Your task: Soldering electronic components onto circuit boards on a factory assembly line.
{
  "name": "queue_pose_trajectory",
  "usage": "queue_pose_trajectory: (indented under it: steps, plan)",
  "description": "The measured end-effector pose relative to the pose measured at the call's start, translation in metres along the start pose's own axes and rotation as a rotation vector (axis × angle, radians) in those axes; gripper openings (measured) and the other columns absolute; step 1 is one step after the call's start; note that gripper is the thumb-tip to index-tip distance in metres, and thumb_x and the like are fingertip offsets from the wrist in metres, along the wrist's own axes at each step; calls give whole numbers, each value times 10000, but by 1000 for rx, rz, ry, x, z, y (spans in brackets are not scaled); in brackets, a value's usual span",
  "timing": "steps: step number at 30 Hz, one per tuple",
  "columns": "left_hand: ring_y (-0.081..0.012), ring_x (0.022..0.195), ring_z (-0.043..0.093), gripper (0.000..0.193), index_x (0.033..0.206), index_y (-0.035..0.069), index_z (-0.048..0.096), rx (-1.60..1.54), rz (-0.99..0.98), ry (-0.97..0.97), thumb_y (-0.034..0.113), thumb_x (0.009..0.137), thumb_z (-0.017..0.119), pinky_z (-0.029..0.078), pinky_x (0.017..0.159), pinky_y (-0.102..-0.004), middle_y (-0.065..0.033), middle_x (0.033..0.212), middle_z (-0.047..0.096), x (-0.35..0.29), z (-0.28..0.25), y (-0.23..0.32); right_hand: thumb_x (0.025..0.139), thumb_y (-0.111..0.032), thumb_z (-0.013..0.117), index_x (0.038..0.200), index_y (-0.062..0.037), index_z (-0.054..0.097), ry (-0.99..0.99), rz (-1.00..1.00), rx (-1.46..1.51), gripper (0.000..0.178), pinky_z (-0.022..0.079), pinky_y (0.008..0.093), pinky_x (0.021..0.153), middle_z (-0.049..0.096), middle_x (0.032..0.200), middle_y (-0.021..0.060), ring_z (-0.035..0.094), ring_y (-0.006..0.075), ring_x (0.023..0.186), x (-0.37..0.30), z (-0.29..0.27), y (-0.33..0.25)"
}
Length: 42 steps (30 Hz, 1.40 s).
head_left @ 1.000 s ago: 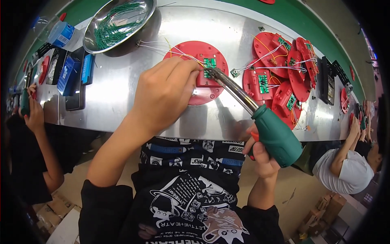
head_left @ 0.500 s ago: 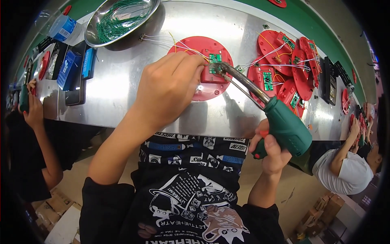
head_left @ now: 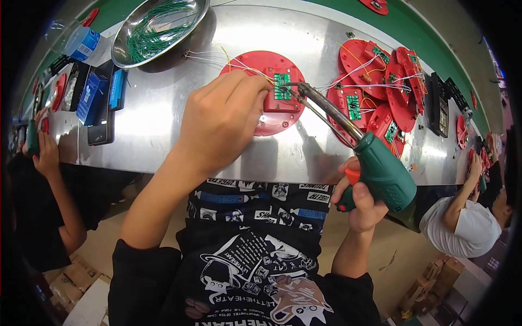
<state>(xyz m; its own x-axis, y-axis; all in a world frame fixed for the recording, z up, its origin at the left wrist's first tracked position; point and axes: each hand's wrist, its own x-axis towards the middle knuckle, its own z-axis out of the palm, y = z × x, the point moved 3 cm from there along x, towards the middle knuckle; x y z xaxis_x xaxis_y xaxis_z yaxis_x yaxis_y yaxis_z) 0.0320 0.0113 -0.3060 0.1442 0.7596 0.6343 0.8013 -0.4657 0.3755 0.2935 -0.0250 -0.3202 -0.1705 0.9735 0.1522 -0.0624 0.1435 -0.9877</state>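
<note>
A right hand [head_left: 364,211] grips a green soldering gun [head_left: 389,171], barrel [head_left: 333,112] slanting up-left. The left hand [head_left: 223,115], nearer the circuit board [head_left: 282,87], presses its fingers [head_left: 256,87] together, their hold hidden; the board lies just right, on a red disc [head_left: 274,126].

Lettering, by carrier:
- Black shirt [head_left: 247,282]: white print. Slanted block of short lines at top, capitals lower down, finer lines below, large capitals at the bottom edge.
- Patterned cloth [head_left: 261,204] over the lap: capitals in white panels and on blue strips.
- Bottle [head_left: 84,43]: blue label with a white barcode patch; characters too small to read.
- Blue box [head_left: 89,100]: pale print, illegible.
- Green soldering gun [head_left: 389,174]: faint marking on housing, illegible.
</note>
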Motion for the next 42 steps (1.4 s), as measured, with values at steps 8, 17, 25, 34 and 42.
queue_pose_trajectory:
  steps: [8, 17, 25, 34, 42]
  plan:
    - [-293, 717, 636, 187, 972, -1, 656, 22, -18, 95, -19, 786, 664, 528, 625, -386, -120, 828, 622, 0, -8, 2, 899, -231, 653, 1244, 127, 531, -21, -15, 17, 512, 480, 286, 433, 628, 1007, 245, 591, 224, 491, 1, 1, 1]
    - [-307, 743, 599, 298, 1046, -33, 652, 52, 26, 122, -72, 751, 637, 499, 660, -403, -125, 858, 624, -2, -8, 3, 894, -177, 636, 1256, 115, 532, -41, -8, 11, 477, 494, 297, 436, 627, 1023, 253, 597, 236, 514, 0, -1, 1]
    - [-300, 756, 608, 289, 1034, -40, 680, -25, 57, 71, -84, 750, 655, 516, 675, -390, -132, 848, 629, -2, -10, 5, 891, -166, 638, 1243, 110, 546, -58, -17, 27, 457, 501, 305, 447, 629, 1028, 254, 595, 238, 515, -1, -3, 2]
    - [-274, 711, 615, 257, 1037, -53, 712, -4, 41, 10, -54, 780, 695, 500, 634, -364, -135, 831, 659, -3, -6, 6, 890, -141, 618, 1155, 107, 576, -102, -9, 5, 366, 492, 299, 454, 612, 1025, 243, 588, 239, 500, 3, -1, -2]
    - [-285, 742, 606, 261, 1007, -59, 686, 1, 66, 5, -38, 747, 664, 525, 670, -376, -120, 822, 620, -5, -4, 4, 891, -144, 609, 1113, 108, 545, -11, 98, 44, 342, 480, 302, 456, 581, 920, 203, 578, 226, 490, 6, 2, -6]
